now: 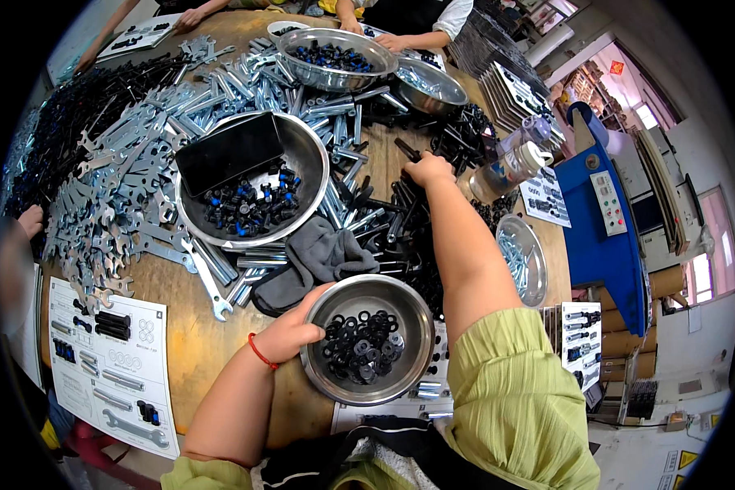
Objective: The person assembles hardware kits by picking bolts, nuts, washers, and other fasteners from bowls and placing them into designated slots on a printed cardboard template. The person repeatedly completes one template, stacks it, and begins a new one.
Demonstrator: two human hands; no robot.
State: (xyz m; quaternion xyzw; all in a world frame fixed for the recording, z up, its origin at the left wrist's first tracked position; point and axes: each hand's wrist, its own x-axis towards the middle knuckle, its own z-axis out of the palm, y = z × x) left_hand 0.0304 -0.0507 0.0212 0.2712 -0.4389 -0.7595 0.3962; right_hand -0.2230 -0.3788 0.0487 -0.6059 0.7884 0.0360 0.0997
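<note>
My left hand [294, 328] grips the rim of a steel bowl [426, 347], its thumb over the inner edge. Black and grey washers [363, 347] lie in the bowl. My right hand [429, 170] is stretched out over a heap of black metal parts [416, 229], its fingers closed around a short dark bar-shaped part [407, 150] whose exact kind I cannot make out. Beyond my left hand lies a crumpled grey glove [327, 253]. Clear water bottles [506, 175] stand just right of my right hand.
A large steel bowl [318, 204] holds black bolts and a black phone [230, 153]. Spanners [114, 188] and silver tubes [229, 90] are heaped at left. Printed parts sheets [110, 367] lie around the edges. Co-workers' hands [392, 42] work at the far side.
</note>
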